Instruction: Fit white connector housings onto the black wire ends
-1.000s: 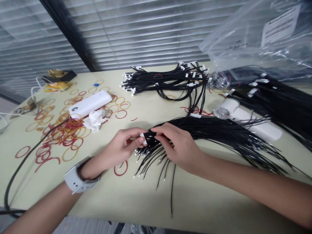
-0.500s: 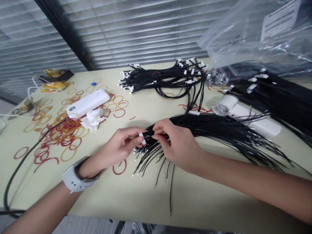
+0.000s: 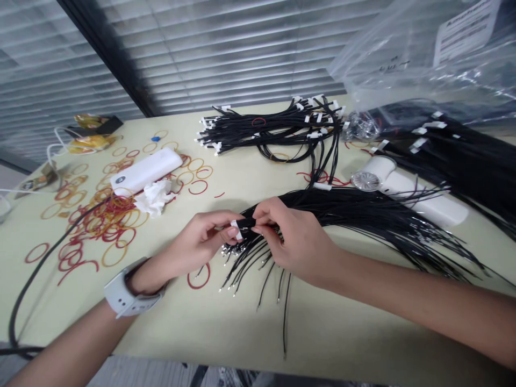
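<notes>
Between the thumb and fingers of my left hand [image 3: 203,236] is a small white connector [image 3: 237,230]. Short black wires [image 3: 246,223] run from the connector toward my right hand [image 3: 296,236], whose thumb and forefinger pinch them close to the housing. The exact tip of that pinch is partly hidden by the fingers. Beneath and behind both hands lies a thick spread of loose black wires [image 3: 355,207] with small metal ends. Several of their ends fan out toward the table's front edge.
A bundle of black cables with white connectors [image 3: 266,126] lies at the back. Rubber bands [image 3: 108,220], a white power bank [image 3: 147,171] and crumpled tissue [image 3: 153,199] are on the left. To the right are a white handheld fan [image 3: 423,199], more black cables [image 3: 475,166] and a plastic bag [image 3: 403,70].
Both hands hold almost the same pose on the connector and its wires. The whole view has shifted very slightly.
</notes>
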A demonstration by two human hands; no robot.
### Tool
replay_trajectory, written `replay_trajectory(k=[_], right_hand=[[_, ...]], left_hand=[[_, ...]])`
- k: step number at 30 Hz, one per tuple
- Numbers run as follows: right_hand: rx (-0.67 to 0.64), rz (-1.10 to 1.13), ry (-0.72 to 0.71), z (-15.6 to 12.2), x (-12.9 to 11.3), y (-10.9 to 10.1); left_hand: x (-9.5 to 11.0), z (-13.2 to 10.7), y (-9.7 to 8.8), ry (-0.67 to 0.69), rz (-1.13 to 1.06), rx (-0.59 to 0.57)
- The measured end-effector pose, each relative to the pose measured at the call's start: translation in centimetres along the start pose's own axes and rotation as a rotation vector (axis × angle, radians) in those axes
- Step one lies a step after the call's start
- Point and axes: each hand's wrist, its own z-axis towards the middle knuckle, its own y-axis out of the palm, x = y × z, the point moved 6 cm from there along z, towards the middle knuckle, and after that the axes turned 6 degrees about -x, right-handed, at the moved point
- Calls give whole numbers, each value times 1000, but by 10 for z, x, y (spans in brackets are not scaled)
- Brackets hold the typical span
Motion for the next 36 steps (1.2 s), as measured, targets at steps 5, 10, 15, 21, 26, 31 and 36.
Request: replay_trajectory(k=[5, 10, 15, 21, 26, 31, 36], right_hand=[[-22, 28, 2, 0, 0, 1], [16, 70, 25, -1, 0, 2], [75, 117, 22, -4, -1, 4], [134, 131, -33, -6, -5, 2], [159, 190, -31, -7, -4, 2], [148, 246, -54, -7, 0, 6], [240, 207, -105, -7, 0, -5]], left_hand=[[0, 1, 0, -7, -11, 4], [1, 0, 2, 11, 0, -1], [0, -2, 5, 37, 8, -18], [0, -3, 6, 45, -63, -7], [2, -4, 6, 74, -44, 7], [-1, -2, 3, 55, -24, 17], [-2, 0, 1, 52, -68, 37]])
